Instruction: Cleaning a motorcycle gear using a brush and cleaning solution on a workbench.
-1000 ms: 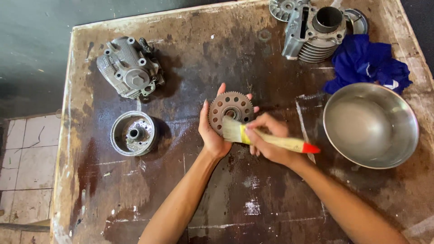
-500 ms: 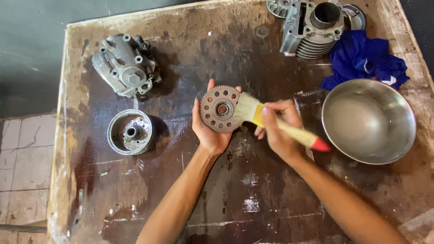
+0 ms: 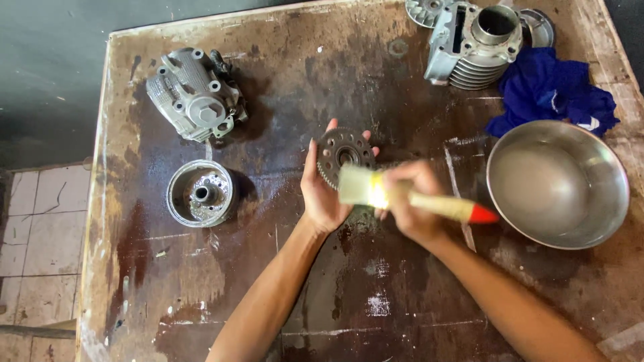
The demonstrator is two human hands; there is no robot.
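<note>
Your left hand [image 3: 323, 194] cradles the toothed gear [image 3: 343, 155]; your right hand [image 3: 409, 204] grips the paintbrush [image 3: 402, 196], brushing it mid-clean, with the steel bowl [image 3: 607, 201] off to the gear's right.

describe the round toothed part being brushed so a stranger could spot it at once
Start at the stained brown table and find the left hand near its centre. The dark gear rests in its palm: a flat toothed disc with holes, unlike the bulkier grey engine parts.

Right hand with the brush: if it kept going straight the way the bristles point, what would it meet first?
The right hand points the paintbrush leftward, so the bristles would first meet the left hand holding the toothed gear, probably its palm just below the gear; motion blur leaves depth unclear.
</note>
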